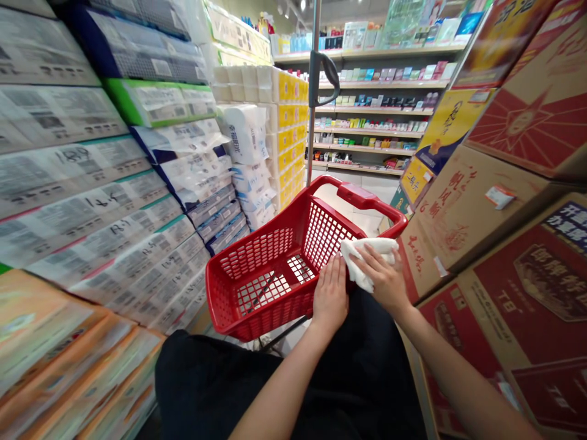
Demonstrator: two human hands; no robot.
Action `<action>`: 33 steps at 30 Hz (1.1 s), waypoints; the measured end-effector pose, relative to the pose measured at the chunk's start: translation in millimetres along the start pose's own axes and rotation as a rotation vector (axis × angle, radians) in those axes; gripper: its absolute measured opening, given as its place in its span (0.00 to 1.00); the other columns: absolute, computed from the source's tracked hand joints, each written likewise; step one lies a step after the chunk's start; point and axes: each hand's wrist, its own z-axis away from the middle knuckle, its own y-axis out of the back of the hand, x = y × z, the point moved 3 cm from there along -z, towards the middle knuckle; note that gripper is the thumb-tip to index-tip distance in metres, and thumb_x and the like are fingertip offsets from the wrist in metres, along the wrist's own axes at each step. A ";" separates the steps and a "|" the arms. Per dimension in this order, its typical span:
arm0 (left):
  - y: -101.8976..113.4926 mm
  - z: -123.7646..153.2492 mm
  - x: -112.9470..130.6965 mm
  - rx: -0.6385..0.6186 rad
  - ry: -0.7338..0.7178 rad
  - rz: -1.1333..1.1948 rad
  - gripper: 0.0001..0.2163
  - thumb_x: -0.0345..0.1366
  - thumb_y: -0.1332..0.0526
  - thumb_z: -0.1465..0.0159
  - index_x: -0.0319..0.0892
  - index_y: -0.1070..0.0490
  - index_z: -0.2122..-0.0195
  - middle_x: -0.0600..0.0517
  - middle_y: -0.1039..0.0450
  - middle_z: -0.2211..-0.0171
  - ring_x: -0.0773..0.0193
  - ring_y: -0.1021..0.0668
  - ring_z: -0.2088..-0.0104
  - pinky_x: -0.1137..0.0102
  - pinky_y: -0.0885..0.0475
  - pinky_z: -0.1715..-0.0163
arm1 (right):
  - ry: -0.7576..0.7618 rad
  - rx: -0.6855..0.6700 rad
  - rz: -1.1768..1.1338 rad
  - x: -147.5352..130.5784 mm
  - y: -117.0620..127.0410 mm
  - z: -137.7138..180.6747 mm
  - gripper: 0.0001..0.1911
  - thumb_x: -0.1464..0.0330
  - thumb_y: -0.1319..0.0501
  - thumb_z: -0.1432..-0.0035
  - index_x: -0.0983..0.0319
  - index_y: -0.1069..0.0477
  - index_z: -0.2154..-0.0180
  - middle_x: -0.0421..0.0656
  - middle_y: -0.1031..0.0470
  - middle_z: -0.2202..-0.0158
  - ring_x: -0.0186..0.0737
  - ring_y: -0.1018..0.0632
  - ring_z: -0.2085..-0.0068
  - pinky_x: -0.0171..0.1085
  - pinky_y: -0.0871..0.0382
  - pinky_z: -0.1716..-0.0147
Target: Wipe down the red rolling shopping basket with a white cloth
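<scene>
A red plastic shopping basket [257,278] with nothing in it sits in front of me, tilted, its handle [362,198] at the far side. My left hand [330,293] lies flat on the basket's near right rim, fingers together and stretched out. My right hand [383,278] is closed on a white cloth [367,250] and presses it against the rim at the basket's right corner. My lap is covered in black fabric [293,385].
Stacked packs of tissue and toilet paper [114,201] wall the left side. Red and brown cardboard cartons [504,201] are piled on the right. A metal pole [314,91] stands behind the basket, with stocked shop shelves [376,110] beyond across a pale floor.
</scene>
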 end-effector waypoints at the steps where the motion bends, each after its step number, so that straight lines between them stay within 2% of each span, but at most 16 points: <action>1: 0.4 -0.3 0.1 -0.004 0.008 -0.003 0.39 0.29 0.45 0.41 0.30 0.61 0.30 0.41 0.58 0.28 0.53 0.51 0.29 0.57 0.46 0.31 | 0.026 -0.022 0.014 15.3 3.1 -1.5 0.26 0.73 0.49 0.37 0.51 0.33 0.40 0.42 0.29 0.39 0.45 0.31 0.37 0.52 0.68 0.33; 6: -1.3 -0.8 1.8 -0.004 0.014 -0.013 0.39 0.28 0.44 0.42 0.30 0.61 0.30 0.41 0.58 0.28 0.53 0.51 0.29 0.57 0.47 0.31 | -0.074 0.018 0.117 100.0 18.8 -18.4 0.28 0.76 0.49 0.39 0.53 0.34 0.39 0.43 0.29 0.39 0.45 0.32 0.37 0.53 0.62 0.34; 9: -2.8 -0.5 2.7 0.003 0.026 -0.010 0.40 0.27 0.45 0.42 0.31 0.62 0.30 0.41 0.58 0.28 0.54 0.52 0.29 0.57 0.47 0.31 | -0.158 0.043 0.130 115.0 19.3 -26.8 0.28 0.75 0.49 0.40 0.52 0.35 0.40 0.44 0.28 0.40 0.45 0.32 0.37 0.53 0.59 0.35; 12: -2.8 -0.1 4.0 0.011 0.039 -0.004 0.41 0.26 0.45 0.43 0.31 0.62 0.30 0.43 0.58 0.28 0.54 0.53 0.29 0.57 0.47 0.31 | -0.286 0.110 0.145 92.9 13.8 -26.7 0.26 0.73 0.48 0.39 0.53 0.33 0.41 0.45 0.29 0.39 0.49 0.33 0.37 0.57 0.57 0.36; 15: -2.3 0.3 5.0 0.011 0.046 0.002 0.41 0.26 0.45 0.43 0.31 0.62 0.30 0.43 0.58 0.28 0.54 0.53 0.28 0.57 0.47 0.31 | -0.351 0.143 0.140 47.8 3.8 -19.1 0.24 0.72 0.48 0.38 0.54 0.32 0.42 0.47 0.30 0.39 0.51 0.34 0.36 0.59 0.57 0.37; 18: -2.5 0.8 4.2 0.017 0.038 -0.006 0.39 0.27 0.45 0.42 0.31 0.60 0.30 0.41 0.57 0.28 0.53 0.52 0.29 0.56 0.46 0.32 | -0.295 0.115 0.091 0.1 -6.2 -8.9 0.25 0.73 0.49 0.38 0.53 0.33 0.41 0.45 0.30 0.39 0.49 0.34 0.36 0.57 0.59 0.36; 20: -2.9 0.9 3.3 0.031 0.017 -0.019 0.37 0.29 0.46 0.39 0.30 0.60 0.30 0.40 0.54 0.29 0.53 0.52 0.29 0.56 0.45 0.32 | -0.232 0.099 0.046 -22.3 -9.6 -2.4 0.27 0.74 0.49 0.39 0.52 0.33 0.40 0.43 0.29 0.39 0.47 0.33 0.36 0.55 0.61 0.35; 23: -2.8 0.5 2.5 0.043 -0.004 -0.025 0.36 0.31 0.46 0.37 0.30 0.60 0.30 0.40 0.53 0.29 0.53 0.51 0.29 0.55 0.44 0.32 | -0.145 0.067 0.009 -28.4 -7.6 3.7 0.27 0.75 0.49 0.39 0.50 0.33 0.40 0.41 0.29 0.39 0.44 0.32 0.36 0.52 0.62 0.34; 25: -2.2 0.0 2.5 0.030 0.007 -0.022 0.37 0.30 0.45 0.39 0.31 0.60 0.30 0.40 0.54 0.29 0.53 0.51 0.29 0.55 0.44 0.32 | -0.097 0.037 0.018 -11.3 -2.1 3.5 0.26 0.74 0.48 0.37 0.50 0.33 0.41 0.40 0.29 0.39 0.44 0.32 0.37 0.52 0.64 0.33; 27: -1.0 -0.5 3.1 0.014 0.021 -0.020 0.39 0.28 0.45 0.42 0.31 0.61 0.30 0.40 0.55 0.29 0.53 0.51 0.29 0.56 0.45 0.32 | -0.094 0.033 0.058 19.8 5.5 -0.7 0.24 0.71 0.47 0.36 0.50 0.33 0.41 0.40 0.30 0.39 0.45 0.32 0.37 0.54 0.65 0.33; 31: 0.7 -0.6 4.4 0.007 0.029 -0.025 0.41 0.27 0.44 0.43 0.31 0.61 0.30 0.41 0.57 0.28 0.54 0.52 0.29 0.57 0.46 0.31 | -0.196 0.082 0.170 87.6 18.0 -17.8 0.25 0.71 0.47 0.37 0.50 0.35 0.39 0.41 0.31 0.38 0.47 0.32 0.37 0.57 0.62 0.35; 33: 0.2 -0.3 4.8 0.012 0.033 -0.029 0.41 0.27 0.45 0.43 0.31 0.62 0.30 0.41 0.56 0.28 0.54 0.52 0.29 0.57 0.46 0.31 | -0.242 0.088 0.189 104.0 19.2 -25.8 0.26 0.71 0.47 0.38 0.50 0.36 0.39 0.41 0.30 0.39 0.48 0.32 0.38 0.55 0.55 0.36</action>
